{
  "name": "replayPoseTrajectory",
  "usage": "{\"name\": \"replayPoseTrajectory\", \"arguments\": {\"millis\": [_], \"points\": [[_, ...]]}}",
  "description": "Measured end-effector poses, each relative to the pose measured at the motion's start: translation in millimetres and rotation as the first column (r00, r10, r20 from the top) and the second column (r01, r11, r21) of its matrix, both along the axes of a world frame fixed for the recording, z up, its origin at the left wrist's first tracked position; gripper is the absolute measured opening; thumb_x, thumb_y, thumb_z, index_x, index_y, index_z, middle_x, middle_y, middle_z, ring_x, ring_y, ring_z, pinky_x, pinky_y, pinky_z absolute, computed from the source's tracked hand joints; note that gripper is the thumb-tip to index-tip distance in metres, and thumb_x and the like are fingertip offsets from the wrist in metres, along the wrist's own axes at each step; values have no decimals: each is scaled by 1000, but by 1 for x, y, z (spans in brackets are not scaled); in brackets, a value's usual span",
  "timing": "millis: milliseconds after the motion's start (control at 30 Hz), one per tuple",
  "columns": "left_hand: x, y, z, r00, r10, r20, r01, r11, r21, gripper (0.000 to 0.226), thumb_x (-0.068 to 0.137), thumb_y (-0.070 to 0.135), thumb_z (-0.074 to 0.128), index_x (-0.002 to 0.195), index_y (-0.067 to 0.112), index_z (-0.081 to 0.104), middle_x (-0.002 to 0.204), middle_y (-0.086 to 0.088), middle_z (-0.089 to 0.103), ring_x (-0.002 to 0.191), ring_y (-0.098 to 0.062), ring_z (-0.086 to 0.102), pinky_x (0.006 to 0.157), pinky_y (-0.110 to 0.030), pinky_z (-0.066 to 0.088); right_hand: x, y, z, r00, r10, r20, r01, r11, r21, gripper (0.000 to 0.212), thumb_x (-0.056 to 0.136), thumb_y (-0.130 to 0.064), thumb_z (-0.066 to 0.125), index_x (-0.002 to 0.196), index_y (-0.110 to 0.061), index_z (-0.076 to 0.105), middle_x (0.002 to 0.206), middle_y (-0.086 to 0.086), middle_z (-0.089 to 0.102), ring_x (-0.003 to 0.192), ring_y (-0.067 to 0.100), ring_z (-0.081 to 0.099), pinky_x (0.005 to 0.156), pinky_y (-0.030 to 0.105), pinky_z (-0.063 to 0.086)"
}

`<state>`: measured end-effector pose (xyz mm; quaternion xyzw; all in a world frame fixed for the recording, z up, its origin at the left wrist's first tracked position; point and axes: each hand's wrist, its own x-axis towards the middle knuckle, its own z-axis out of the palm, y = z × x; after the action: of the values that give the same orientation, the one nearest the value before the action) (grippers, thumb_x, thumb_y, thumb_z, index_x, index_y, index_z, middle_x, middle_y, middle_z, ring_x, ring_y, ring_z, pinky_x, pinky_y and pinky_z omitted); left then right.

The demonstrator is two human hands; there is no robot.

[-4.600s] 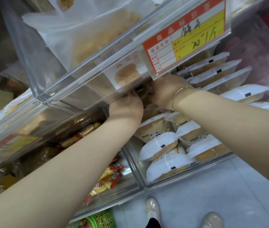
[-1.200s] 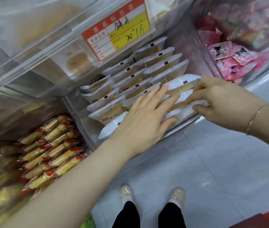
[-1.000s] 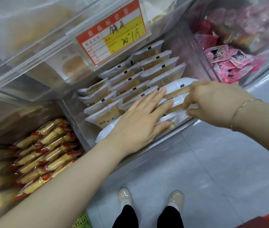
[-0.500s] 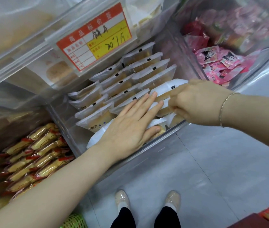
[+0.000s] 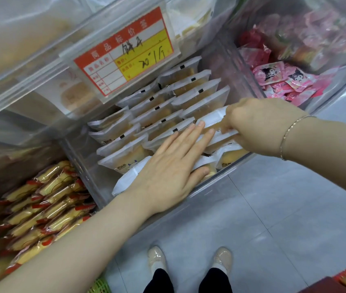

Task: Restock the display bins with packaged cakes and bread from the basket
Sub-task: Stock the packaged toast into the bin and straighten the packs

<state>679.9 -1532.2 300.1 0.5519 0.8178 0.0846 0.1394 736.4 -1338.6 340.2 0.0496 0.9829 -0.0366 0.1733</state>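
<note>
Here left hand (image 5: 167, 166) lies flat on cake packets (image 5: 189, 96) (middle bin); right hand (image 5: 258, 125) pinches one.

White-topped packaged cakes (image 5: 168, 115) are stood on edge in tilted rows inside the clear display bin (image 5: 83, 157). A green basket (image 5: 100, 286) corner is seen at the bottom edge.

Bright, even light; glare on clear bin (image 5: 47, 66) fronts; edges bend, perhaps slightly soft.
</note>
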Motion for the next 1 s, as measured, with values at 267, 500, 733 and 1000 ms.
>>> {"name": "replayPoseTrajectory", "arguments": {"millis": [267,500,733,1000], "points": [[3,4,7,999,-17,28,17,1000,-2,39,102,41,31,136,32,49,161,-1,-3,147,-13,-8,119,-33,-1,7,5,-12,984,109,-139,-79,975,207,20,82,-6,52,93,-20,61,88,-4,54,91,20,51,67,29,42],[13,34,22,975,207,86,-210,977,24,40,95,53,40,100,26,69,161,-1,6,146,-9,1,117,-34,1,21,18,17,994,-112,-17,108,981,-162,18,84,-40,55,101,-40,62,83,-11,54,70,12,47,62,26,38],[10,47,22,1000,13,18,-13,1000,0,34,100,35,40,97,21,71,159,2,18,145,-10,12,116,-34,-8,25,20,6,991,82,-109,-53,969,242,19,95,-40,39,103,-43,56,92,-14,61,77,16,61,46,21,18],[4,30,22,996,81,-45,-76,991,112,30,98,38,46,107,22,70,134,6,56,139,-15,33,118,-44,7,25,28,10,980,-63,-190,73,996,50,29,92,-33,38,112,-41,57,109,-12,60,91,21,62,61,26,37]]}}
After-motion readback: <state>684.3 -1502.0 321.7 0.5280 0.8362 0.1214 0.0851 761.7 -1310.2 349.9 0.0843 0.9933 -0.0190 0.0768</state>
